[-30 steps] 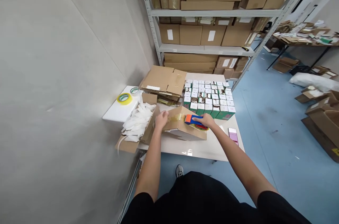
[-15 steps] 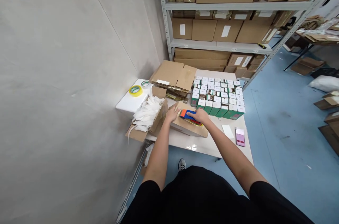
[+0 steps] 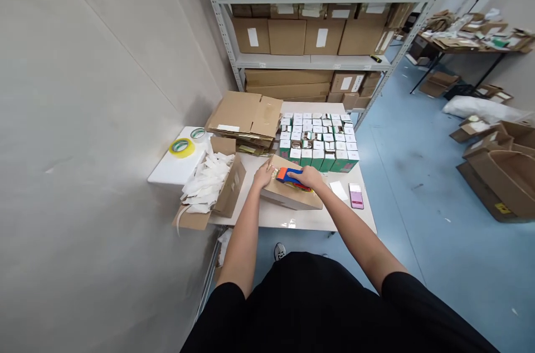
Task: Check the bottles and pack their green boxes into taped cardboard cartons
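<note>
A closed cardboard box (image 3: 288,197) lies on the near part of the table. My left hand (image 3: 263,175) grips its left end, with the fingers over the top edge. In my right hand (image 3: 311,177) is a blue tape dispenser (image 3: 293,173) with an orange front. The dispenser rests on the box top, close to the left hand, and shiny tape shows at its front. Part of its handle is hidden by the fingers. Behind the box stand rows of small white-and-green boxes (image 3: 317,144), some with opened tops.
Left of the box is an open carton (image 3: 229,191) of white packing strips. Tape rolls (image 3: 181,147) lie on a white block (image 3: 163,170). Flattened cartons (image 3: 246,111) are stacked behind. A phone (image 3: 356,196) and white paper (image 3: 338,190) lie at right. Shelving (image 3: 313,62) stands beyond the table.
The head view has turned to the right, so the table and shelves sit further left. Both hands keep nearly the same places on the box, with the dispenser still held.
</note>
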The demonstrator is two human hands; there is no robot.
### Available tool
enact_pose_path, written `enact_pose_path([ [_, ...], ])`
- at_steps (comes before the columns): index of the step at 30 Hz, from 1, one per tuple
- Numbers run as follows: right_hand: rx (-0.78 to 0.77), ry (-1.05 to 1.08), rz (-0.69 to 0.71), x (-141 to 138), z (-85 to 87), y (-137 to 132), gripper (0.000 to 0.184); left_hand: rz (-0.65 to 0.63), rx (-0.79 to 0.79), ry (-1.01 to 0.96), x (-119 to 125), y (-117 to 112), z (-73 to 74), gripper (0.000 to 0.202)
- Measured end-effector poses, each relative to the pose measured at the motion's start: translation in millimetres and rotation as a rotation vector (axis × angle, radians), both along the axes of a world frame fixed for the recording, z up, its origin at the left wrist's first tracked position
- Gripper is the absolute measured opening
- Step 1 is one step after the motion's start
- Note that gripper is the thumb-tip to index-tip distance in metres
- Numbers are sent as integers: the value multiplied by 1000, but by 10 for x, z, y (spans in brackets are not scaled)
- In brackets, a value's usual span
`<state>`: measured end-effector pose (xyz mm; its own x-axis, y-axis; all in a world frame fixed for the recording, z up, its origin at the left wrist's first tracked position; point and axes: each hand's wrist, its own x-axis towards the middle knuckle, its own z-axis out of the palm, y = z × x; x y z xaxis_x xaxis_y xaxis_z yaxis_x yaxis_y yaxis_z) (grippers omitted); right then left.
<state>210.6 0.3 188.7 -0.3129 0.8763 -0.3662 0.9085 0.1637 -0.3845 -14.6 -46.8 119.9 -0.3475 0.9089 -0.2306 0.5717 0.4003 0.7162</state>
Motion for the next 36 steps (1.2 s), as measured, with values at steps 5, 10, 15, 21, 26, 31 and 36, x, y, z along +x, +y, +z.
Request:
enact_pose_path([
  [5,-37,-112,9,319,-53,58,72,17,3,-217,522,-82,-394,51],
  [10,-54,-204,23,510,-195,74,75,-15,-35,-244,893,-114,-741,47],
  [15,-46,-240,66,452,-367,6,80,24,-136,-205,988,-156,-956,51],
  [21,-48,-260,95,438,-324,18,73,22,-161,-140,998,-191,-990,60],
  [26,-99,-257,86,620,-209,110,71,21,-191,-70,988,-235,-956,63],
  [31,-85,-345,38,1261,-197,174,63,33,-204,-60,1001,-225,-930,63],
  [36,-55,-339,-33,1569,-280,112,61,46,-207,-68,983,-192,-921,63],
])
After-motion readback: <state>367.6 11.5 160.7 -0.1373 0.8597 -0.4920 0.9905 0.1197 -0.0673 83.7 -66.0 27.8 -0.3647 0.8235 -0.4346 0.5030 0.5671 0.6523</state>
